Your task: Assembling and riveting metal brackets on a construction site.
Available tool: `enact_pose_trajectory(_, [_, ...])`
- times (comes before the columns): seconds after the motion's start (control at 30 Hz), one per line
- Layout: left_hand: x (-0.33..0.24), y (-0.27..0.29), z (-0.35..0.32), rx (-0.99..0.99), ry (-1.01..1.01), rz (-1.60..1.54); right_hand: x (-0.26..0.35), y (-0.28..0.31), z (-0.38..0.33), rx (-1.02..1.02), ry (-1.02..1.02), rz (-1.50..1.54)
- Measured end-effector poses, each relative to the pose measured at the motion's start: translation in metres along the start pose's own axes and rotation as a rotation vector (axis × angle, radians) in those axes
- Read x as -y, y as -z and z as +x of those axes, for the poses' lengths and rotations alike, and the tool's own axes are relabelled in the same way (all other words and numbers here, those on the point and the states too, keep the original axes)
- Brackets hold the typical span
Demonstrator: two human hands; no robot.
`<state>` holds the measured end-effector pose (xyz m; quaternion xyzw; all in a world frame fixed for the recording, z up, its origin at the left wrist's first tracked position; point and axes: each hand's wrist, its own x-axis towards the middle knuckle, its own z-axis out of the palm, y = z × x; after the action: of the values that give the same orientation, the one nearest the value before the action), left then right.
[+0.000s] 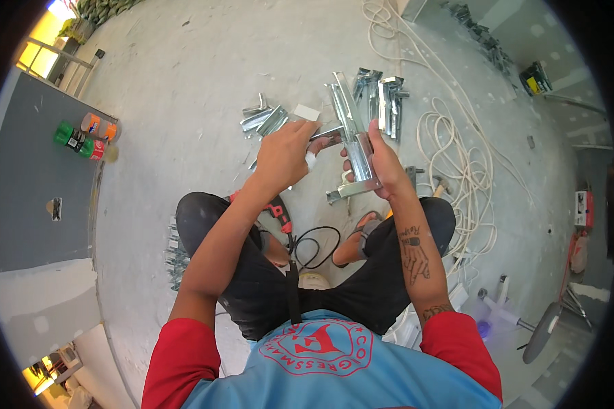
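Note:
Several shiny bent metal brackets (351, 123) are bunched together in my right hand (387, 163), whose fingers wrap round them from the right. They stand out in front of me, above the floor between my knees. A shorter metal bracket (329, 132) reaches from the bunch to my left hand (284, 151), which is closed on its left end. White tape is wrapped round a digit of my left hand. Beyond the hands, loose metal brackets (266, 121) lie on the floor by a small white piece (306, 112). Another pile of metal brackets (382, 102) lies to the right.
A red and black power drill (278, 213) lies by my left foot, its black cord (324, 230) looping between my feet. White cable (465, 163) lies coiled at right. More metal pieces (176, 255) are beside my left knee. A green bottle (77, 140) stands far left.

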<state>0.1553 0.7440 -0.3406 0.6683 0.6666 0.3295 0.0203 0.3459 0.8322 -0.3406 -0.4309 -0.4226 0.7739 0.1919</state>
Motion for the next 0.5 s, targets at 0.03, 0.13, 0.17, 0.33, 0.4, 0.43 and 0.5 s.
enact_pose_trajectory(0.03, [-0.001, 0.000, -0.002, -0.004, 0.003, -0.018, -0.002, 0.000, 0.000, -0.010, -0.010, -0.024])
enact_pose_trajectory(0.13, [-0.008, 0.002, -0.002, 0.020, 0.040, -0.041, -0.006, 0.000, 0.002, -0.013, -0.027, -0.143])
enact_pose_trajectory(0.17, [-0.008, 0.001, -0.003, 0.023, 0.043, -0.041, -0.007, -0.002, 0.001, -0.011, -0.031, -0.142])
enact_pose_trajectory(0.33, [-0.011, 0.000, -0.003, 0.084, -0.001, 0.075, -0.016, -0.009, -0.001, -0.050, -0.012, -0.206])
enact_pose_trajectory(0.4, [-0.010, 0.000, -0.002, 0.087, -0.008, 0.073, -0.017, -0.010, 0.000, -0.062, -0.024, -0.190])
enact_pose_trajectory(0.43, [-0.010, 0.000, -0.003, 0.093, -0.018, 0.069, -0.018, -0.010, 0.000, -0.078, -0.036, -0.172])
enact_pose_trajectory(0.5, [-0.011, 0.002, -0.001, 0.110, -0.018, 0.079, -0.018, -0.009, 0.001, -0.075, -0.054, -0.171])
